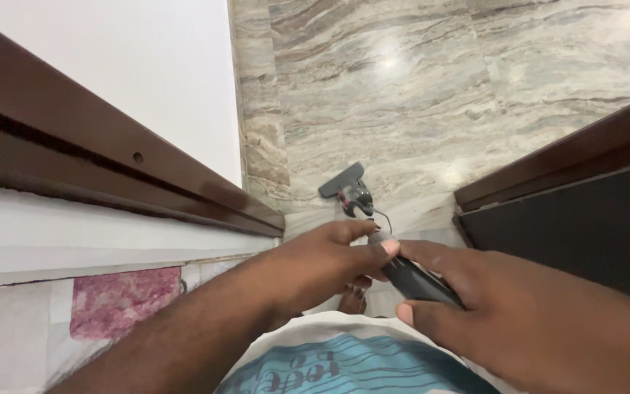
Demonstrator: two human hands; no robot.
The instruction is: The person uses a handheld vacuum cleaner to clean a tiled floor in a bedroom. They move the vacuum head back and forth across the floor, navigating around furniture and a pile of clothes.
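The vacuum cleaner (395, 263), a dark stick-type unit, extends from the person's hands down to the marble floor (475, 80), where its flat grey nozzle head (342, 179) rests near the foot of the white wall (147, 66). A thin cable (383, 216) loops beside the lower part of the stick. The right hand (519, 306) wraps around the dark handle section, thumb along its underside, fingers closed on it. The left hand (315, 266) meets the stick just above that grip, thumb and forefinger pinched on the upper end of the handle. A bare foot (352, 299) shows directly below the hands, above the hem of a white and teal shirt (337, 361). A dark brown wooden door frame (111, 157) runs along the left side; a second dark brown panel (577, 211) stands to the right. A pink mottled mat (122, 299) lies at lower left on pale floor tiles.
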